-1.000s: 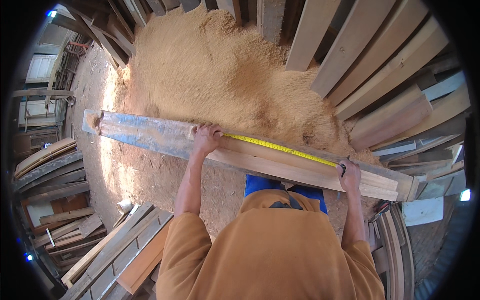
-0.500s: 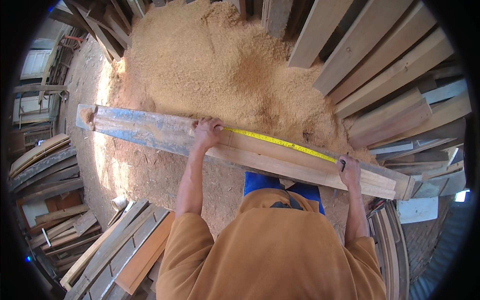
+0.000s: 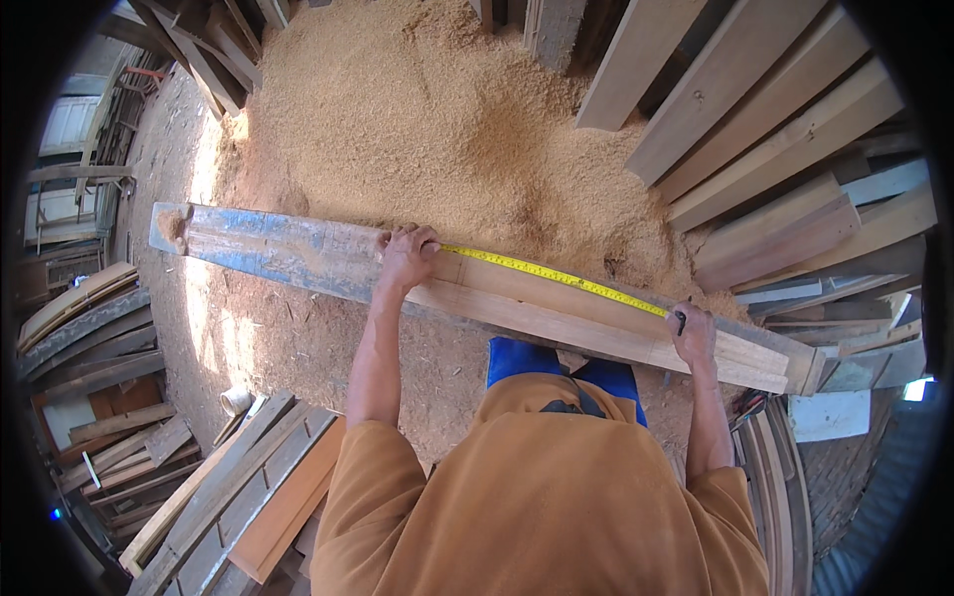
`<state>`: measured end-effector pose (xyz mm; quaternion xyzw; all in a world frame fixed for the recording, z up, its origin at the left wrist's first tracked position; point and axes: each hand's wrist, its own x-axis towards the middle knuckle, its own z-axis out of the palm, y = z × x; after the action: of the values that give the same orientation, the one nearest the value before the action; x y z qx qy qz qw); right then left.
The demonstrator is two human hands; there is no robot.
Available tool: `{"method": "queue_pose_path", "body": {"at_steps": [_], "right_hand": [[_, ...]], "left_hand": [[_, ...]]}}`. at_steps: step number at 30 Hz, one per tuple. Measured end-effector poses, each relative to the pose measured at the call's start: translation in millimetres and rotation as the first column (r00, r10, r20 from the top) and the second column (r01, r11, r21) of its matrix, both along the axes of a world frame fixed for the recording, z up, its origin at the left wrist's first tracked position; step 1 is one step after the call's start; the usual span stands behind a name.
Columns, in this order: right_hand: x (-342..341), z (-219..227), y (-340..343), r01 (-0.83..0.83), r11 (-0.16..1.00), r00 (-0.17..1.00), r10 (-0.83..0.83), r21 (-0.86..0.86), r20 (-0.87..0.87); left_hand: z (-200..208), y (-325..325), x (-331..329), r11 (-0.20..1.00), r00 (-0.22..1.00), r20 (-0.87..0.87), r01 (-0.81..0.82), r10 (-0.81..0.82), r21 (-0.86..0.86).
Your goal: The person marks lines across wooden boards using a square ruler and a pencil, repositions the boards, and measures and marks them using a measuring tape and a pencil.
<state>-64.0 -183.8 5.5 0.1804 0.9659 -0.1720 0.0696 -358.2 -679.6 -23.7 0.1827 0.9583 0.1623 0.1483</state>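
Observation:
A yellow tape measure is stretched over a pale wooden board, which lies on a long worn plank with blue paint. At the tape's left end, my left hand is closed on it, resting on the board's end. My right hand is closed at the other end of the tape, near the board's right part. A slim black thing, perhaps a pen, sticks out from the right-hand fingers. The tape's case does not show clearly; the hands cover both ends.
A broad heap of sawdust lies beyond the plank. Thick planks lean at the far right. Stacked boards stand near my left side, and more timber lines the left edge. A small white cup-like object sits by the stack.
Both hands keep their hold on the tape, with my left hand shifted very slightly left. The fingers of my right hand have moved a little around the black thing.

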Motion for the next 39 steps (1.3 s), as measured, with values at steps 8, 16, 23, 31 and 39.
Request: {"method": "queue_pose_path", "body": {"at_steps": [8, 16, 23, 31, 39], "right_hand": [[0, -4, -1, 0.018, 1.000, 1.000, -0.018, -0.022, -0.015], [1, -7, 1, 0.027, 1.000, 1.000, -0.027, -0.016, -0.002], [-2, -5, -3, 0.029, 0.999, 1.000, -0.030, -0.014, -0.011], [-1, -5, -2, 0.014, 0.999, 0.999, -0.015, -0.033, -0.034], [5, -9, 1, 0.028, 1.000, 1.000, -0.028, 0.004, 0.002]], "left_hand": [[-5, -3, 1, 0.998, 1.000, -0.025, -0.012, 0.013, 0.054], [-4, -5, -1, 0.998, 1.000, 0.004, -0.011, 0.011, 0.063], [0, -5, -2, 0.998, 1.000, -0.004, -0.001, 0.002, 0.057], [1, -4, 1, 0.997, 1.000, -0.013, 0.007, -0.006, 0.074], [-21, -9, -6, 0.998, 0.998, -0.056, 0.031, -0.029, 0.048]]}}
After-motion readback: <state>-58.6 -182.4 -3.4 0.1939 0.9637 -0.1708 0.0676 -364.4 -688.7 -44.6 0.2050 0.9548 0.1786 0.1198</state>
